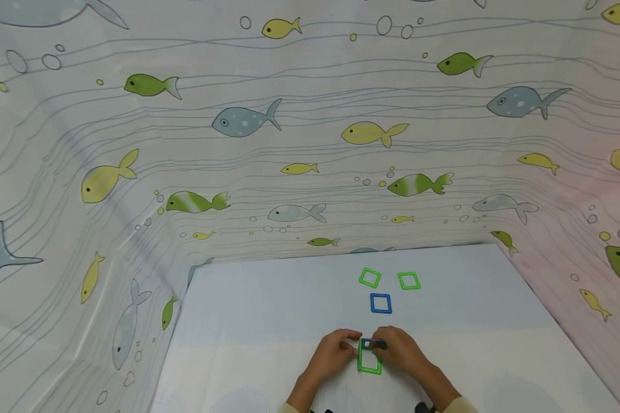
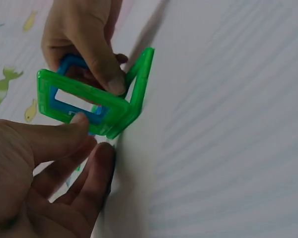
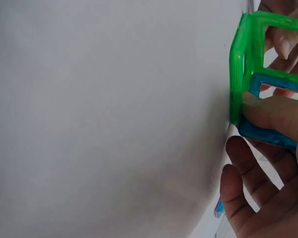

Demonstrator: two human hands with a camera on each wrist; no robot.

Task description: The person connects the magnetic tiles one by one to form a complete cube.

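Square see-through plastic frames, like magnetic building tiles, are joined at the edges between both hands. One green frame (image 1: 369,370) lies on the table in the head view; another green frame (image 2: 84,89) meets it at an angle in the left wrist view. A blue frame (image 3: 265,134) stands at their side, touching the green ones. My left hand (image 1: 332,354) pinches the raised green frame, thumb on its edge. The right hand (image 1: 400,347) pinches the blue frame, its thumb against the corner by the green frames. The right fingers partly cover the blue frame in the head view.
Farther back on the white table (image 1: 258,310) lie a loose blue frame (image 1: 380,311) and two green frames, one tilted (image 1: 363,281) and one to its right (image 1: 409,288). Fish-printed cloth walls (image 1: 315,155) rise behind and at both sides.
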